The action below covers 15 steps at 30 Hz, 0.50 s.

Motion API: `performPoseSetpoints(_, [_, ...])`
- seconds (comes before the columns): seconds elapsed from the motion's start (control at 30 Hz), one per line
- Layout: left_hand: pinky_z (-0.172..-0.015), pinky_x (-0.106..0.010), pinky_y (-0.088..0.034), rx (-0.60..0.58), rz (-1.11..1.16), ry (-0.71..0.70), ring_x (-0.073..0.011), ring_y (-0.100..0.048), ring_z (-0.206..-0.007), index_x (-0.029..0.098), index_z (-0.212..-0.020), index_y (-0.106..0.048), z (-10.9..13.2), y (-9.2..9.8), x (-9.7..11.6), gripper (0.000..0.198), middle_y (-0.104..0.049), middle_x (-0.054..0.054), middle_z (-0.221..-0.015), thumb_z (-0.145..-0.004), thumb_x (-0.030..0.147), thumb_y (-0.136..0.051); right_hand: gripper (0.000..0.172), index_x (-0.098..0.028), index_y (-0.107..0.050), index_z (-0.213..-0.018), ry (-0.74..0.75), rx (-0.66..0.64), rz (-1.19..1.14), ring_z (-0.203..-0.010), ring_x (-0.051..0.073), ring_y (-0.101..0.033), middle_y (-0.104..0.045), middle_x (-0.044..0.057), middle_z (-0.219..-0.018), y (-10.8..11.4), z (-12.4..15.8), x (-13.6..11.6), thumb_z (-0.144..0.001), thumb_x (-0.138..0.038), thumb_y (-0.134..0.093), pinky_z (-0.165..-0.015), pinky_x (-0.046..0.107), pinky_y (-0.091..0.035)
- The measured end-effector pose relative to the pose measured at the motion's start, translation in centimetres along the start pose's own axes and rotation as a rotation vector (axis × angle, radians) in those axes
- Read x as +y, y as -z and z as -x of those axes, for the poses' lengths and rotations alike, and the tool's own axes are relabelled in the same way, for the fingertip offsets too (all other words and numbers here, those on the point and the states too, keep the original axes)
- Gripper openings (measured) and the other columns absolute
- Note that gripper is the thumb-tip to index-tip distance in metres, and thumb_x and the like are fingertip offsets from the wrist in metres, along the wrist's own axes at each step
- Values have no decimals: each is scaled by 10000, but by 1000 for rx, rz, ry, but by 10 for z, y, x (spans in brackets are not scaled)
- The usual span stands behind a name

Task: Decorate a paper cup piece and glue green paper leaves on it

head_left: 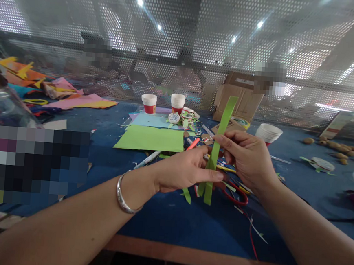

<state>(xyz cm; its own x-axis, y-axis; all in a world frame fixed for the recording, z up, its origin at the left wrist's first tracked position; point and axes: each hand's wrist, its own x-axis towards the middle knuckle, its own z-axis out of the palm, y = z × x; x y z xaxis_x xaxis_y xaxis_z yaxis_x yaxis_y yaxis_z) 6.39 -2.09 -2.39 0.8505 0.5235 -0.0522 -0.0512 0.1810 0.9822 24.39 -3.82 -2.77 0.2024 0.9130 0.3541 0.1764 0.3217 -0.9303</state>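
Both hands, left [184,170] and right [248,159], pinch an upright green strip [220,136]; green sheet [150,138] just left of strip.

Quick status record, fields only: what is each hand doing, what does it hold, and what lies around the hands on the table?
left hand: pinches the green paper strips from the side; silver bangle on the wrist
right hand: grips the same strips, fingers curled
strips: upright, one end high above the hands, lower ends hanging free
below hands: red loop, likely a scissors handle, and paper scraps
table: blue cover
behind: green sheet, two paper cups, cardboard box
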Motion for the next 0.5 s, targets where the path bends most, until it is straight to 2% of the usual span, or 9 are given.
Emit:
performPoseSetpoints(0.1, [-837, -317, -512, 140, -96, -108, -181, -680, -934, 171, -1182, -609, -5, 2, -2, 338, -711, -58, -978, -906, 323, -731, 321, -181, -720, -747, -9, -19, -5, -410, 72, -419, -531, -47, -497, 0, 0, 0, -748, -471, -857, -397, 233, -288])
performPoseSetpoints(0.23, [-912, -337, -497, 289, -7, -264, -166, -669, -945, 141, -1047, -653, -14, 10, -4, 179, -705, -49, -961, -916, 255, -699, 349, -185, -722, -736, -20, -48, -2, -410, 81, -427, -529, -46, -492, -2, 2, -3, -724, -505, -863, -391, 237, -284])
performPoseSetpoints(0.33, [-853, -315, -504, 337, 107, -255, -122, -650, -805, 130, -968, -650, -17, 14, -2, 169, -685, -16, -857, -845, 174, -758, 349, -180, -718, -720, -16, -68, 9, -397, 78, -421, -523, -48, -470, -4, 4, -3, -731, -500, -859, -389, 236, -262])
performPoseSetpoints(0.5, [-763, -278, -496, 352, 190, -200, -107, -638, -713, 140, -1007, -599, -15, 14, 4, 295, -676, 3, -757, -777, 74, -772, 298, -181, -739, -742, 0, -96, 13, -405, 67, -434, -548, -46, -513, -5, 5, -2, -749, -455, -856, -394, 227, -269])
